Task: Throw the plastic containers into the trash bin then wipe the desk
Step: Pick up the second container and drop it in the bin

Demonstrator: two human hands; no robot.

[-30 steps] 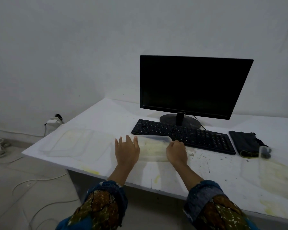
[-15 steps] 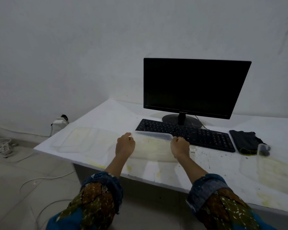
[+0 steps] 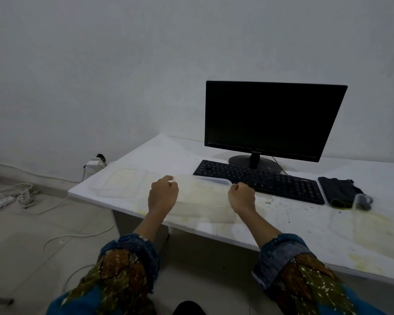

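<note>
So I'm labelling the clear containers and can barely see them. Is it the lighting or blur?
Head view: mostly dim, flat lighting; the clear container between both hands is low-contrast against the white desk; slight softness, wide-angle bending at edges, no glare.

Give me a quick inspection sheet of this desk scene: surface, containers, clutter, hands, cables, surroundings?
Surface: white desk, yellowish stains and dark specks.
Job's things: clear plastic container held at both ends; second container at left; third container at right; trash bin not seen.
Clutter: monitor, keyboard, dark cloth.
Hands: left hand and right hand both closed on the container.
Cables: white cords on floor.
Surroundings: bare grey wall.
</note>
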